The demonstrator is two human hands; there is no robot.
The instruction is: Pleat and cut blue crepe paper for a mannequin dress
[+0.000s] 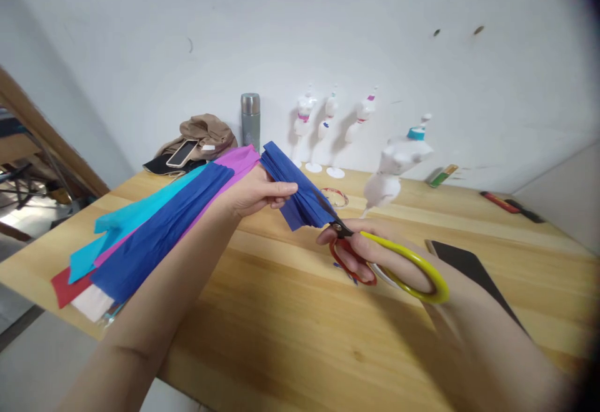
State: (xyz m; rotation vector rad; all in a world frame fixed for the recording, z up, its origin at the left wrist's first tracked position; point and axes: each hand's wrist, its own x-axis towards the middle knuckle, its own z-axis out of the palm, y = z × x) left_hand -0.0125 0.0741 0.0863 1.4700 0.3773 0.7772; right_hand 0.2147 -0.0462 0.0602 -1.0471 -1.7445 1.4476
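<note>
My left hand [260, 192] pinches a folded piece of dark blue crepe paper [300, 187] between thumb and fingers. My right hand [365, 249] has its fingers through the scissors [403, 262], which have one yellow and one red handle loop. The scissors' dark blades lie at the right end of the blue paper, overlapping its edge; how far they cut in is hard to tell. Under my left forearm lie crepe paper sheets [164, 224] in blue, turquoise, magenta and red. A small white dress-form figure [398, 162] with a turquoise neck band stands just beyond my right hand.
Three smaller white figures [330, 109] stand by the wall beside a grey thermos [250, 121]. At the back left lie a brown cloth [209, 134] and a phone [182, 153]. A dark flat device [469, 268] is on the right, with a red and black cutter-like tool [509, 204] behind.
</note>
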